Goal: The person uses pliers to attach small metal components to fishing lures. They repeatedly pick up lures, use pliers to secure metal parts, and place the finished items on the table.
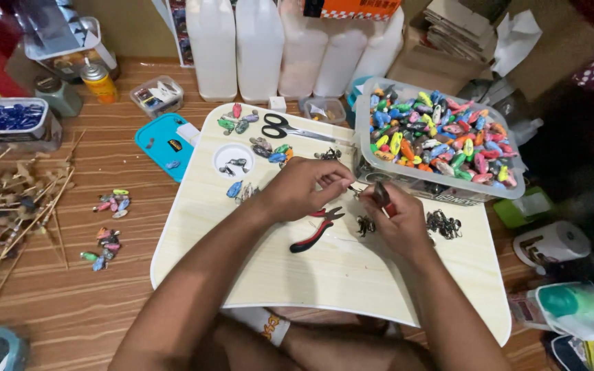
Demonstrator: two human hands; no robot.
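Fingers of the left hand (307,189) pinched a tiny metal piece (354,190) above the pale wooden lap table (324,275); the right hand (397,220) gripped red-handled pliers (383,198) beside it, near the clear plastic tub of colourful lures (441,137).

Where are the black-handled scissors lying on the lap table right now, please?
In the head view, the scissors lie at the far edge of the lap table, left of the clear bin of colourful lures.

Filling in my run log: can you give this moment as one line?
left hand: pinching small metal part | right hand: holding red-handled pliers | tray: spare pliers, scissors, hook piles | bin: coloured lures
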